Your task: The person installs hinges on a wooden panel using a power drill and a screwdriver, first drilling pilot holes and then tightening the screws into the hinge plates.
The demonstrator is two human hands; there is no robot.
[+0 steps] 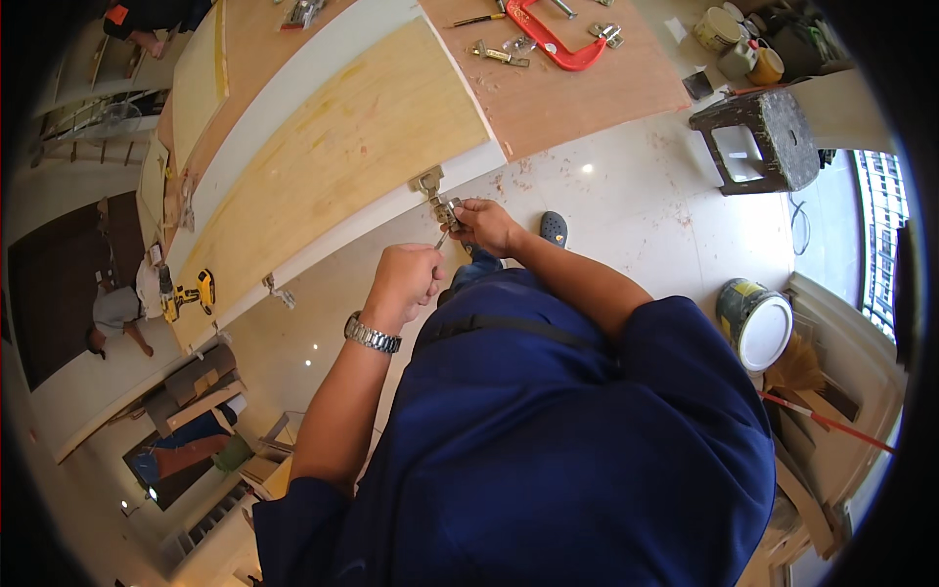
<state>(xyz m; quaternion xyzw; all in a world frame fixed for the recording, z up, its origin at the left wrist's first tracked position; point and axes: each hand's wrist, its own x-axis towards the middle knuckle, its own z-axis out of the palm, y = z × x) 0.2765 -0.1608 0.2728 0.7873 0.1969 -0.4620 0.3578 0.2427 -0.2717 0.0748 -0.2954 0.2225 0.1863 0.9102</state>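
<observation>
A metal cabinet hinge is fixed at the near edge of a pale yellow panel, and its arm sticks out toward me. My right hand pinches the outer end of this hinge between thumb and fingers. Closed in a fist, my left hand holds a screwdriver whose thin shaft points up at the hinge arm; its handle is hidden in the fist. Farther left along the same edge hangs a second hinge, untouched.
A red C-clamp and a loose hinge lie on the brown board. A yellow drill rests at the panel's left end. Right of me stand a dark stool and a bucket. Another person is far left.
</observation>
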